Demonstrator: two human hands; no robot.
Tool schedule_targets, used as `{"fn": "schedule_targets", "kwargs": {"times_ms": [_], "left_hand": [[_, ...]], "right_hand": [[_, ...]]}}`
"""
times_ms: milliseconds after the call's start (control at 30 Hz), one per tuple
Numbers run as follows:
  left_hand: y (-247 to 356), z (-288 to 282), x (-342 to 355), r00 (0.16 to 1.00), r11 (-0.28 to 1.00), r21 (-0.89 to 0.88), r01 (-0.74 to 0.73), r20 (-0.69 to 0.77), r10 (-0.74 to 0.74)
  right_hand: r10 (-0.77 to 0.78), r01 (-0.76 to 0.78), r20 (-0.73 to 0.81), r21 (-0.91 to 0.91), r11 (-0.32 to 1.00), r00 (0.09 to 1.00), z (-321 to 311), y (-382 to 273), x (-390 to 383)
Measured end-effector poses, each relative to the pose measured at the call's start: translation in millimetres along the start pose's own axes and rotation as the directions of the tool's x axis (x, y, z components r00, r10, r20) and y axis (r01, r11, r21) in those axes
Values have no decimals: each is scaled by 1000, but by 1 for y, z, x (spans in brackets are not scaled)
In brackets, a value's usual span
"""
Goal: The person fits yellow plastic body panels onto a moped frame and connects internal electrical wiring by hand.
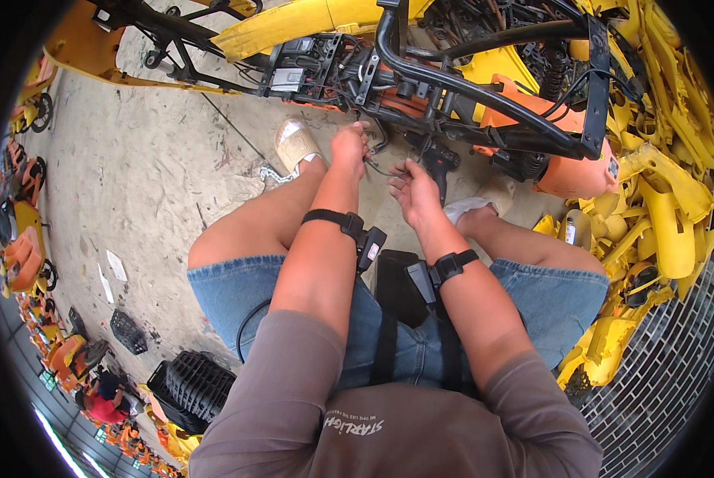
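My left hand (350,149) is closed, fingers bent round a thin dark cable (379,170) just below the vehicle's wiring. The cable spans the short gap to my right hand (414,191), which is palm up with curled fingers, its fingertips pinching the other end. Right beside that hand, a black cordless drill (439,162) lies on the floor. Above both hands stretches a stripped vehicle frame (484,99) of black tubes, with exposed wiring and a battery-like module (287,79). What the cable joins inside the frame is hidden.
Yellow plastic panels (666,227) are heaped on the right, near an orange rounded housing (584,179). A long yellow panel (293,28) lies across the frame. Black crates (193,386) stand at lower left, with rows of orange vehicles and a person in red (106,408) beyond.
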State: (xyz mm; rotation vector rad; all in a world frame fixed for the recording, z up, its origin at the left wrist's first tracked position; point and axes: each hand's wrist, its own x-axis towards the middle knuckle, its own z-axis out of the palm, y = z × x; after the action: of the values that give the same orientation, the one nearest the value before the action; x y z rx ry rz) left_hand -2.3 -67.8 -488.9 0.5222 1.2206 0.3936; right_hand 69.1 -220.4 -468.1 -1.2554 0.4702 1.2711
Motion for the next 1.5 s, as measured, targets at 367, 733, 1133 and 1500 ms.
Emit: {"fn": "schedule_targets", "kwargs": {"times_ms": [367, 733, 1133, 1500], "left_hand": [[-6, 0, -69, 993, 998, 52, -29, 113, 23], [-2, -30, -86, 885, 631, 773, -69, 340, -319], [-19, -41, 49, 999, 923, 382, 38, -35, -27], [12, -23, 77, 996, 990, -118, 80, 50, -75]], "right_hand": [[-855, 711, 261, -684, 165, 449, 50, -16, -10], [58, 54, 145, -666, 744, 988, 75, -27, 83], [-307, 323, 210, -865, 384, 928, 63, 27, -4], [-323, 319, 205, -880, 353, 924, 63, -2, -26]]}}
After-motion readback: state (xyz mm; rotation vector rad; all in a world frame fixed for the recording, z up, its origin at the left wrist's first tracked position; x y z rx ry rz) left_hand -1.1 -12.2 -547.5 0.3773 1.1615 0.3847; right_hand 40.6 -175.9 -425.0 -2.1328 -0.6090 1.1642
